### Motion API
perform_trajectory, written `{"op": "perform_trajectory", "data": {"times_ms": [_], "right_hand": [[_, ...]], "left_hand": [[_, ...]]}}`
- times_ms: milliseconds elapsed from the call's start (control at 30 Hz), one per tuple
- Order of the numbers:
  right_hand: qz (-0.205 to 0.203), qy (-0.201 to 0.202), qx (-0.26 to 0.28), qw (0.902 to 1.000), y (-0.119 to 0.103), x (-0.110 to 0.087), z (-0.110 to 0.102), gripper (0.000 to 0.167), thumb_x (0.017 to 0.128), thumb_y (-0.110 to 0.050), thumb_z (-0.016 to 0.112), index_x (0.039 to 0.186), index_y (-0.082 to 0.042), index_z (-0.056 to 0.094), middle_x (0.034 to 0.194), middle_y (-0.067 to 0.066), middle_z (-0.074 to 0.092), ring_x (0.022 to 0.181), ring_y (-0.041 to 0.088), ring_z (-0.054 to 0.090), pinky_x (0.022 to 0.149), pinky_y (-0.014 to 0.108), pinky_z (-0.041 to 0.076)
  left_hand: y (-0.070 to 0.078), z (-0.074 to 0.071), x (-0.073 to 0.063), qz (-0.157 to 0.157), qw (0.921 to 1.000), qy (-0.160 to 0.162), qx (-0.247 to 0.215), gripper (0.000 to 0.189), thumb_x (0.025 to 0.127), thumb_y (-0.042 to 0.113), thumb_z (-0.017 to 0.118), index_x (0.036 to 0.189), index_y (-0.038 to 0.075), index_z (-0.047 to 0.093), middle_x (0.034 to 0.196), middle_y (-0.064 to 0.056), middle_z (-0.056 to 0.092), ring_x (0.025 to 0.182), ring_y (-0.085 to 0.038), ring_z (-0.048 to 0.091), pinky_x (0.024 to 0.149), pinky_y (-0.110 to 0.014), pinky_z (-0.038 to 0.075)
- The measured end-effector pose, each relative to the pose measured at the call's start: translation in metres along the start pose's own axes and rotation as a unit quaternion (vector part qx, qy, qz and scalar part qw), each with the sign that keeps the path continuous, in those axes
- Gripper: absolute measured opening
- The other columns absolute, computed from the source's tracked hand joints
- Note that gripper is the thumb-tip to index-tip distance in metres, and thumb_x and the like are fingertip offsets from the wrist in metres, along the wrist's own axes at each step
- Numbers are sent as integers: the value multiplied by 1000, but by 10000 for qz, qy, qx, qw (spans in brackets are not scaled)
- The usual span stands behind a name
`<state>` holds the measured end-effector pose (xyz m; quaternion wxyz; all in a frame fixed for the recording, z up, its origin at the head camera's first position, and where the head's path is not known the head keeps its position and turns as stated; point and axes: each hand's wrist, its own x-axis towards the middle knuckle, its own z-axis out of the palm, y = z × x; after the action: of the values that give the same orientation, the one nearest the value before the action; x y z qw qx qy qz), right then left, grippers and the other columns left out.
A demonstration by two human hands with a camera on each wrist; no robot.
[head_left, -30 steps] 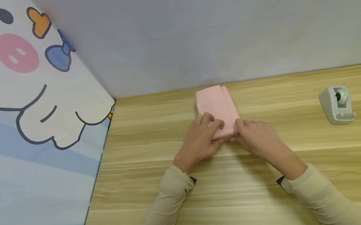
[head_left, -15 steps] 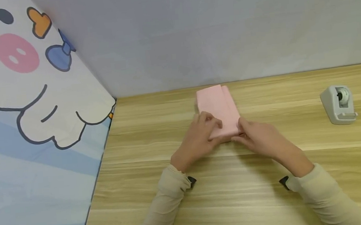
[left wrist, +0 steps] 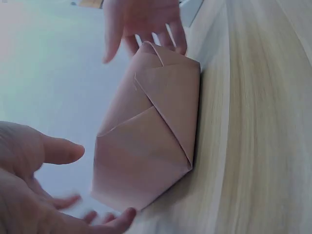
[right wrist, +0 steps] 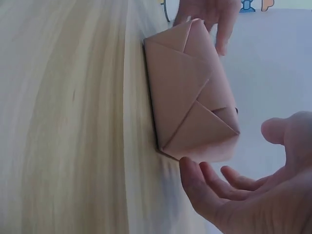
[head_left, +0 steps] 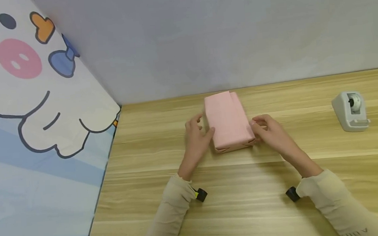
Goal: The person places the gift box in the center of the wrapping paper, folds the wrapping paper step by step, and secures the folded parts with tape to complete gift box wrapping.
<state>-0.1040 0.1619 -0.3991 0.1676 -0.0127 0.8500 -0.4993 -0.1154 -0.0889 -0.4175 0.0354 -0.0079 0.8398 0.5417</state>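
Observation:
A box wrapped in pink paper (head_left: 228, 120) lies flat near the back of the table. Folded paper flaps (left wrist: 156, 117) cross on its near end, as the left wrist view shows. Beside the box's left side is my left hand (head_left: 195, 141), its fingers loosely bent and thumb close to the top edge. My right hand (head_left: 274, 137) is at the right near corner, fingers spread and slightly curved. In the right wrist view its fingertips (right wrist: 187, 165) are close to the box's end; whether they touch it I cannot tell. Neither hand grips the box.
A white tape dispenser (head_left: 351, 112) stands on the wooden table (head_left: 249, 202) at the right. Behind the table rises a pale wall (head_left: 222, 37). A cartoon-printed panel (head_left: 38, 144) borders the left side.
Both hands have come off the box's near end and moved apart to its two sides. The near-end flaps, hidden by the hands before, now show. The box has barely moved.

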Motion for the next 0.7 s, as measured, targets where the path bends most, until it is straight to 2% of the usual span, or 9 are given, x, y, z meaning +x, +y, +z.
{"op": "perform_trajectory", "data": {"times_ms": [67, 133, 267, 367, 567, 700], "right_hand": [[139, -58, 211, 9997, 0, 4, 4, 73, 108, -51, 46, 156, 4, 37, 157, 31, 44, 139, 45, 52, 108, 53, 50], [219, -53, 192, 9996, 0, 7, 7, 73, 108, -51, 48, 155, 4, 39, 157, 30, 46, 142, 44, 49, 111, 54, 47], [194, 46, 113, 9997, 3, 9, 10, 69, 106, -47, 55, 152, 4, 44, 155, 29, 49, 143, 45, 48, 113, 57, 45], [69, 142, 103, 9998, 5, 6, 11, 68, 105, -46, 58, 151, 3, 45, 154, 27, 50, 143, 46, 50, 113, 58, 45], [-344, 285, 81, 9990, 4, -6, 11, 62, 103, -43, 63, 146, -2, 46, 154, 22, 50, 138, 45, 56, 104, 57, 54], [-551, 356, 183, 9977, 1, -19, 12, 55, 102, -28, 67, 141, 3, 44, 153, 25, 48, 137, 47, 56, 103, 55, 56]], "left_hand": [[-1, -1, 0, -482, 9985, -204, -156, 66, 103, 21, 64, 157, -1, 35, 150, -28, 42, 133, -43, 53, 108, -52, 51], [-3, -1, 0, -805, 9942, -549, -462, 69, 105, 25, 60, 159, -5, 30, 155, -30, 40, 141, -42, 50, 116, -52, 46], [-8, 1, 1, -996, 9823, -1166, -1074, 66, 110, 25, 52, 160, -8, 24, 161, -28, 38, 149, -39, 43, 123, -49, 38], [-8, 2, -1, -829, 9814, -1321, -1123, 65, 111, 24, 49, 162, -4, 22, 161, -24, 33, 144, -37, 47, 120, -48, 41], [-6, 0, -12, 58, 9915, -1086, -710, 64, 108, 14, 53, 161, -3, 21, 154, -24, 31, 133, -37, 50, 106, -48, 52], [-8, 0, -25, 564, 9910, -945, -757, 64, 104, 3, 57, 157, -3, 22, 149, -24, 35, 127, -36, 51, 98, -44, 55]]}}
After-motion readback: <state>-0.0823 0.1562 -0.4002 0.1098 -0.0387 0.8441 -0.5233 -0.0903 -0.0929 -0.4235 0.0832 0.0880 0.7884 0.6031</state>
